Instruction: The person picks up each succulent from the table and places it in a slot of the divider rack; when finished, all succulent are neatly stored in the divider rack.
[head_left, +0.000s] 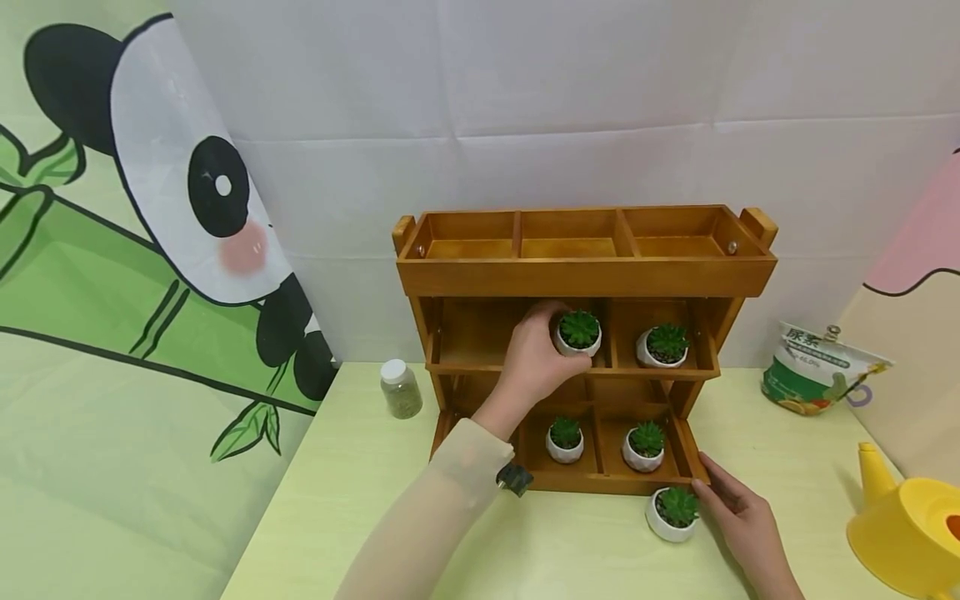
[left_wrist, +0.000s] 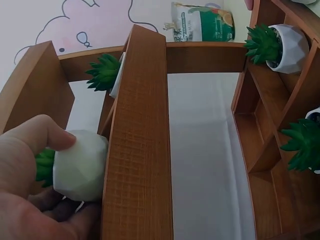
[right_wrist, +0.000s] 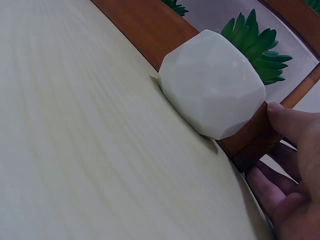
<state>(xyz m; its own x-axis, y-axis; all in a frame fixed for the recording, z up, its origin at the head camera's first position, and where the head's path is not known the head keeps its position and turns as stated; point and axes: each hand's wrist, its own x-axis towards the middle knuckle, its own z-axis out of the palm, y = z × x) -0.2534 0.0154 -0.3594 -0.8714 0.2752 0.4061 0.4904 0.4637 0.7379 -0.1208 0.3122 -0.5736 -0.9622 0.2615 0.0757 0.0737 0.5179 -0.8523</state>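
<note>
My left hand (head_left: 531, 357) grips a small succulent in a white faceted pot (left_wrist: 82, 162), thumb on one side and fingers around the other. The pot is at the middle tier of a brown wooden plant shelf (head_left: 585, 279), close to the tier's front board in the left wrist view. At the shelf's lower right corner, my right hand (head_left: 742, 517) pinches the wood between thumb and fingers. Right beside that thumb, another potted succulent (right_wrist: 212, 85) stands on the table in front of the bottom tier.
One potted succulent (head_left: 663, 345) sits in the middle tier's right compartment. Two more, a left one (head_left: 565, 440) and a right one (head_left: 643, 446), occupy the bottom tier. A lidded jar (head_left: 401, 389) stands left of the shelf; a printed pouch (head_left: 813, 371) and yellow watering can (head_left: 900, 529) are right.
</note>
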